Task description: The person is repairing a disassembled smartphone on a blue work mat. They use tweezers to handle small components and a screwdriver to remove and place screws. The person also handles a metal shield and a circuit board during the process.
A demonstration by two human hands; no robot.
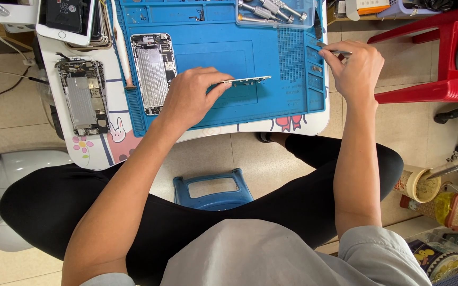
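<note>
My left hand [189, 98] grips a thin phone circuit board [247, 81] by its left end and holds it edge-on over the blue repair mat [213, 53]. My right hand [353, 66] pinches a slim metal tool [340, 53] at the mat's right edge, beside the small parts slots. Left of my left hand an opened phone chassis [153, 71] lies on the mat with its insides showing.
A second opened phone [83, 95] lies on the small white table [96, 151] left of the mat. Stacked phones [67, 18] sit at the top left. A clear tray of screwdrivers [274, 11] is at the top. A red plastic chair [441, 58] stands right; a blue stool [213, 190] is below.
</note>
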